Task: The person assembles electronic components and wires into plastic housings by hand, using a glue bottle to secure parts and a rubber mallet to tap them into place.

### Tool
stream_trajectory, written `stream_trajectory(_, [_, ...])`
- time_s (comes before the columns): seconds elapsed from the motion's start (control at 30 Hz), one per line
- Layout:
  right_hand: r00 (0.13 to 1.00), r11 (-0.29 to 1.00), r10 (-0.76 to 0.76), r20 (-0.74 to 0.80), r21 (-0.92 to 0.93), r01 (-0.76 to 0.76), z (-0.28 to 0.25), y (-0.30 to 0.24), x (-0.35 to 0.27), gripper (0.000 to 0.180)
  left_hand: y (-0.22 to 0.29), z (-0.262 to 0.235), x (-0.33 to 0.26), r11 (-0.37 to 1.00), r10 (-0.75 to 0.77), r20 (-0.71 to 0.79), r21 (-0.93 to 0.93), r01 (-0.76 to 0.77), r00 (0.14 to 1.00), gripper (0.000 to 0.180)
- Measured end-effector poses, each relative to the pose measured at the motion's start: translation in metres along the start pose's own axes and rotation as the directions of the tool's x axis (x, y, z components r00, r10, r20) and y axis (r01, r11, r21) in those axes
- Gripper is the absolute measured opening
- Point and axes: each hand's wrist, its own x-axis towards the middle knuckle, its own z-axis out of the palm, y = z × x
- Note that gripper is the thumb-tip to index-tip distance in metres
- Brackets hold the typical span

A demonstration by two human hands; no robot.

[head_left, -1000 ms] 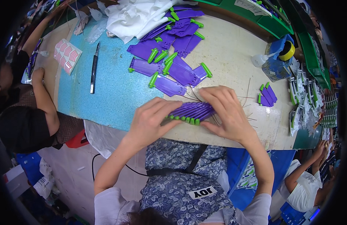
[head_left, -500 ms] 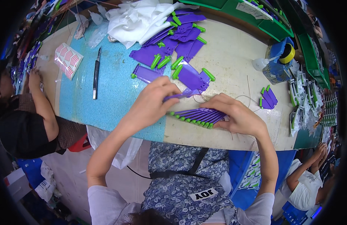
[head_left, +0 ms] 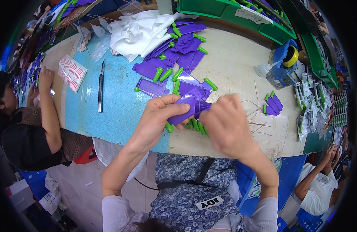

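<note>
My left hand (head_left: 153,116) is closed on a thin, flat purple plastic piece (head_left: 187,101), thumb on top, tilted up off the table. Close against its right end, my right hand (head_left: 229,129) is blurred, with its fingers curled in; what they pinch is hidden. Below and between the hands show the green ends (head_left: 197,124) of several purple pieces, mostly covered by my hands. Just beyond lie more flat purple pieces (head_left: 152,88) with green rounded ends, loosely piled toward the back.
A crumpled white cloth (head_left: 141,33) lies at the back beside the pile. On the blue mat are a craft knife (head_left: 100,91) and a red-and-white packet (head_left: 72,73). To the right are thin wires (head_left: 259,125), purple pieces (head_left: 273,104) and a squeeze bottle (head_left: 262,69). A co-worker (head_left: 31,127) sits left.
Both hands have come together and the left now holds its purple piece tilted up. My right hand has left the side of the row and turned over, moving to the held piece's end.
</note>
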Motion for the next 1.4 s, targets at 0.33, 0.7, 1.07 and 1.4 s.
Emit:
stream_trajectory(0.33, [0.956,0.917,0.242,0.163,0.285,-0.281,-0.030,-0.020,-0.056,0.018,-0.056,0.045,-0.029,0.970,0.088,-0.015,0.227,-0.083,0.996,0.014])
stream_trajectory(0.7, [0.686,0.612,0.621,0.379,0.312,-0.727,-0.062,0.060,-0.093,0.023,-0.024,0.009,-0.004,-0.032,0.587,0.354,0.909,-0.415,0.728,0.060])
stream_trajectory(1.07, [0.962,0.982,0.160,0.221,0.066,-0.179,-0.007,0.034,-0.046,0.069,-0.065,0.003,-0.013,0.265,0.502,0.336,0.818,-0.511,0.797,0.055])
stream_trajectory(1.4, [0.863,0.890,-0.022,0.505,0.402,-0.213,0.003,0.050,-0.038,0.066,-0.083,-0.001,-0.009,0.317,0.590,0.316,0.756,-0.573,0.743,0.049])
